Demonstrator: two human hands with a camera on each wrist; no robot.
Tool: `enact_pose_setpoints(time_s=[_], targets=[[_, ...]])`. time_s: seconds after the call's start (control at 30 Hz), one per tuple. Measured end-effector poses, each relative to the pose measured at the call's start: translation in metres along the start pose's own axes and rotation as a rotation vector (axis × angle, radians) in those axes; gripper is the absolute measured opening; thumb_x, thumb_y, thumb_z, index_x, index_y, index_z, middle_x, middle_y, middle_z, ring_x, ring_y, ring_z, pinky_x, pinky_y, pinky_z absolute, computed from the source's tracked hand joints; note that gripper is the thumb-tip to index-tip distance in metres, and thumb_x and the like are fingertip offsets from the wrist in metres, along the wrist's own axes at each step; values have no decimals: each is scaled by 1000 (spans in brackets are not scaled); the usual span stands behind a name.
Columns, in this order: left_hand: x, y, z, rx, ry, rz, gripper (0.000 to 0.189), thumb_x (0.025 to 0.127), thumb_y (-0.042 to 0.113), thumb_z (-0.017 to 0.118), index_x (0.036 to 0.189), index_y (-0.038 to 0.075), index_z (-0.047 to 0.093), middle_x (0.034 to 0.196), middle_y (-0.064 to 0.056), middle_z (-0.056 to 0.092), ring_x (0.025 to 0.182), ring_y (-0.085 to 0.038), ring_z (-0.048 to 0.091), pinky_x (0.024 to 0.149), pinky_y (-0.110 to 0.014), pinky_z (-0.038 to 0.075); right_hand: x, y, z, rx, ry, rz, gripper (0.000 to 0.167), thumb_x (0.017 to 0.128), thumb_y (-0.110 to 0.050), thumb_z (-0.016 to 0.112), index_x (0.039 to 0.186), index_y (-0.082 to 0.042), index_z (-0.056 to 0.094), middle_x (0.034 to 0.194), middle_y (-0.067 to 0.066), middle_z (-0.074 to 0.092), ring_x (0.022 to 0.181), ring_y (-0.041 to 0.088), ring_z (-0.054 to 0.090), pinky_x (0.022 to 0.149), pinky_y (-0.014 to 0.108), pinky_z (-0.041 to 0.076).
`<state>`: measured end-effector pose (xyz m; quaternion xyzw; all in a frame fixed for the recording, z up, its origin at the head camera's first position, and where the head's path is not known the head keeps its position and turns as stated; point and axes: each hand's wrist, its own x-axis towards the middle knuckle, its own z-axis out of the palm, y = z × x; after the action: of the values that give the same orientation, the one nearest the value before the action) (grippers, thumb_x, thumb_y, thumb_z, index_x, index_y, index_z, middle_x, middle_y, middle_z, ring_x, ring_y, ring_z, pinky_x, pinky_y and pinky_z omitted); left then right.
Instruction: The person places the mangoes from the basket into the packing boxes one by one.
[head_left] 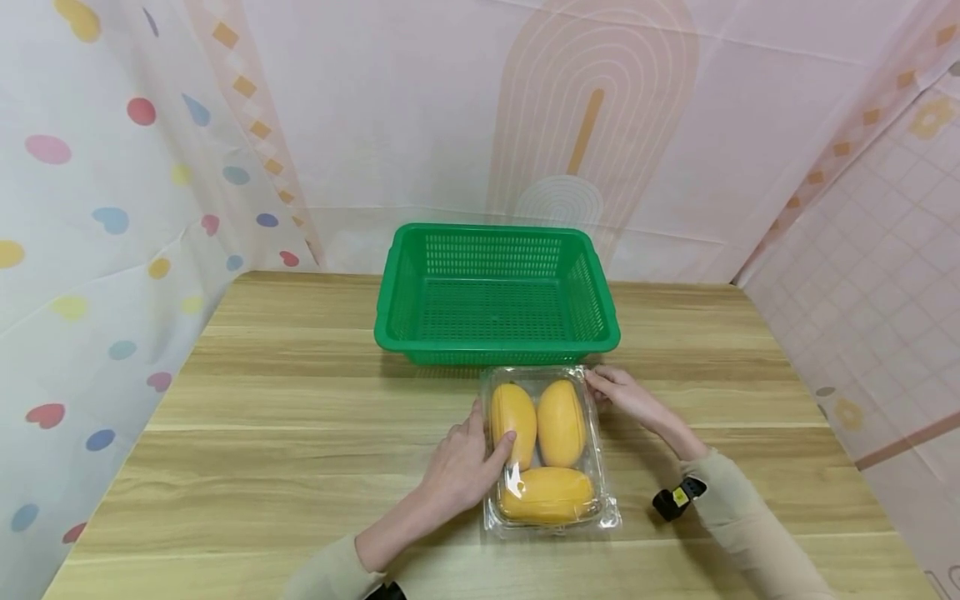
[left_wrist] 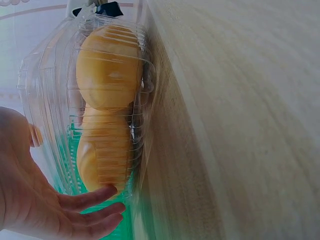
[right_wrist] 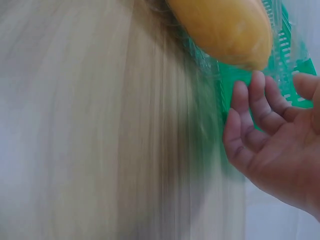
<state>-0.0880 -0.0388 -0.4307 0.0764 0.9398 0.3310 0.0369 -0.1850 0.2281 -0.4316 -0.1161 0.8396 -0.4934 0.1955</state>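
Observation:
A clear plastic clamshell container (head_left: 527,379) lies on the table with three yellow mangoes inside, two side by side at the far end and one crosswise mango (head_left: 547,495) at the near end. My left hand (head_left: 461,467) holds its left side, thumb over the top and fingers along the wall. In the left wrist view, the fingers (left_wrist: 95,205) reach low beside a mango (left_wrist: 107,155). At the far right corner, my right hand (head_left: 622,392) grips the container with its fingertips. The right wrist view shows curled fingers (right_wrist: 257,100) close to a mango's end (right_wrist: 230,30).
Just behind the container stands a green plastic basket (head_left: 495,346) with perforated walls and nothing in it. The wooden table (head_left: 300,450) ends at a patterned cloth backdrop (head_left: 405,117) at the back and sides. A black wrist device (head_left: 678,497) sits on the right forearm.

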Motion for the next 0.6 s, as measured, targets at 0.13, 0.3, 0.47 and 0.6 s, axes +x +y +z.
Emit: enact_pose_setpoints(time_s=[0.13,0.3,0.47,0.6], targets=[[0,0,0,-2,3,2,77,95,47,46,143,-11,29,117,-22,65,107,-39,60,87,-49,51,-8,4,-5,-29,-95,-18,30,102,-20,40,90,5,51,77,1,54,73,12,54,69,29,52],[0,0,1,3,7,2,76,95,47,46,142,-11,29,116,-21,65,105,-38,61,86,-48,52,-18,14,-15,-39,-274,-59,31,101,-25,44,97,4,55,86,3,60,79,13,61,76,30,53],[0,0,1,0,4,4,77,95,47,46,143,-11,29,116,-21,65,105,-39,61,87,-48,51,-30,18,-18,19,-493,-75,31,99,-23,45,101,6,55,92,2,60,85,13,60,80,29,52],[-1,0,0,0,12,5,77,96,47,45,143,-11,28,117,-22,65,106,-39,60,87,-48,51,-41,17,-16,11,-575,-90,33,98,-25,48,99,7,55,92,4,62,85,11,60,80,29,52]])
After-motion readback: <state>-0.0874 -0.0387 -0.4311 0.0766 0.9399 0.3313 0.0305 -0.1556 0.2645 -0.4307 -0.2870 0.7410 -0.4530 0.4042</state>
